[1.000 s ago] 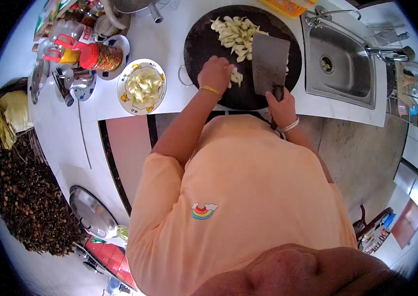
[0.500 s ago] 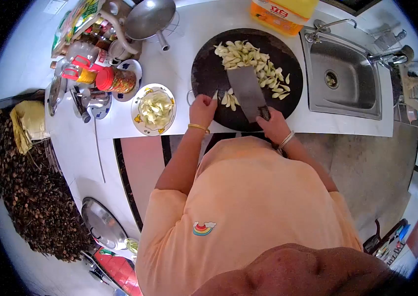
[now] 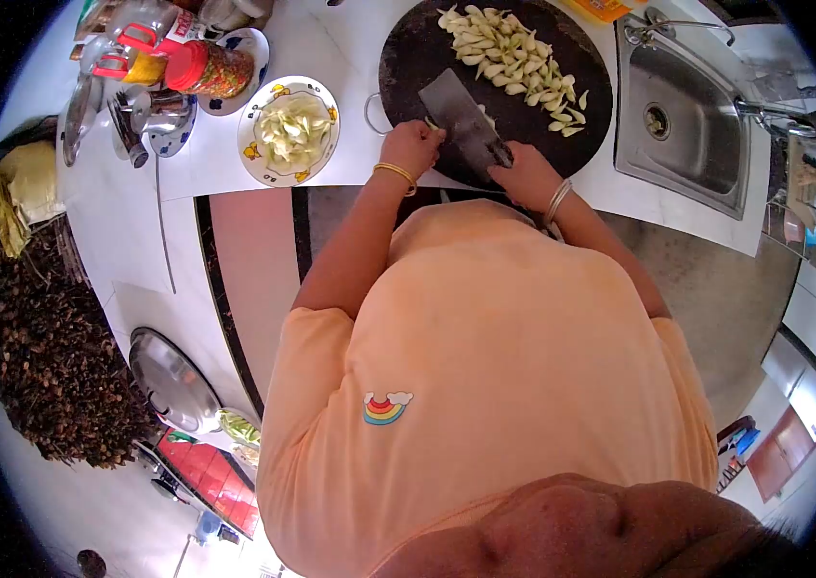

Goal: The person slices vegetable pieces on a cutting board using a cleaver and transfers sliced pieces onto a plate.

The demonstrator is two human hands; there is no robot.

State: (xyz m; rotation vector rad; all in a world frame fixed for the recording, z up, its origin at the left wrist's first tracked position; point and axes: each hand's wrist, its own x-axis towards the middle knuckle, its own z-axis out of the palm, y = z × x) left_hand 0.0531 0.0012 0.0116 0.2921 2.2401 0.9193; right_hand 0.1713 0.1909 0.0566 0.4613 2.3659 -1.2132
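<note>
My shirt (image 3: 514, 337) fills lower centre. Right hand (image 3: 528, 176), upper centre: fingers wrapped round the cleaver (image 3: 466, 118) handle. Left hand (image 3: 411, 149), just left of the blade: fingers closed, pinching a pale clove (image 3: 434, 123) at the tips. Both over the near part of the round board (image 3: 413, 72). Plate (image 3: 326, 154) of pale pieces, upper left. Sink (image 3: 692, 154), upper right. Farther up the board, top centre: loose garlic (image 3: 524, 69) pile.
</note>
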